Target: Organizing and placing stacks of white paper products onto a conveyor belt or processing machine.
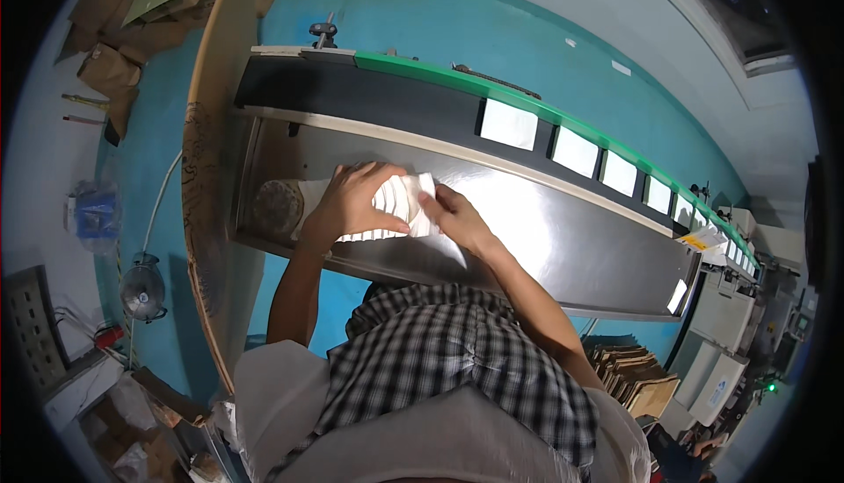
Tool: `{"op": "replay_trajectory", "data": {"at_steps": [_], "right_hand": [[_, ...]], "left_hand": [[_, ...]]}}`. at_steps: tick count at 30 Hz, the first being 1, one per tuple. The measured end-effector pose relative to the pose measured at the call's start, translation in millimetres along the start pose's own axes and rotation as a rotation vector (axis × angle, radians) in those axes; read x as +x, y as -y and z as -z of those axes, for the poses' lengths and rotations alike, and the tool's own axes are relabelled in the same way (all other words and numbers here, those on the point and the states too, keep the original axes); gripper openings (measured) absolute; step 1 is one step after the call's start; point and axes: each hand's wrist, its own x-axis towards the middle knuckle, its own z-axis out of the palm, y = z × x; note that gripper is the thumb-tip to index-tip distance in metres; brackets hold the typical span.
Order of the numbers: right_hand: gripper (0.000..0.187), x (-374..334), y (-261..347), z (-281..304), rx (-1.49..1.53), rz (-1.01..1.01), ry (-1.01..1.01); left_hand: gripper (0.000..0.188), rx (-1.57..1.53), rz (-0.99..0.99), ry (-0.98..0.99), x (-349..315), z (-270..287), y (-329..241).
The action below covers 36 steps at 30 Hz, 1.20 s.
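Observation:
A row of white, flat, folded-looking pieces (pixel 393 195) stands on edge, packed together, at the left part of a shiny metal tray (pixel 571 250). My left hand (pixel 350 205) spans the row from above, its thumb on the near side and its fingers curved over the far side. At the row's right end, my right hand (pixel 459 219) pinches the last white piece between thumb and fingers. Left of the row, a round, speckled brownish object (pixel 278 205) rests in the tray's corner.
Beyond the tray runs a dark conveyor belt (pixel 387 101) with a green rail (pixel 422 70), carrying several white rectangular pieces (pixel 510 124). A tall brown board (pixel 209 167) borders the tray's left end. Stacked cardboard (pixel 629 377) stands below right. Another person (pixel 681 457) shows at lower right.

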Motion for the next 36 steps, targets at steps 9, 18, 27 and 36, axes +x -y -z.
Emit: {"op": "replay_trajectory", "data": {"at_steps": [9, 18, 27, 36], "right_hand": [[0.016, 75, 12, 28, 0.651, 0.071, -0.414], [0.036, 50, -17, -44, 0.378, 0.108, -0.232], [0.087, 90, 47, -25, 0.273, 0.086, -0.047], [0.067, 83, 20, 25, 0.402, -0.011, -0.468]], "left_hand": [[0.074, -0.019, 0.062, 0.039, -1, 13, 8], [0.072, -0.015, 0.083, 0.028, -8, 22, 20], [0.072, 0.024, 0.067, 0.01, -5, 19, 22], [0.071, 0.025, 0.051, -0.036, -13, 19, 38]]}}
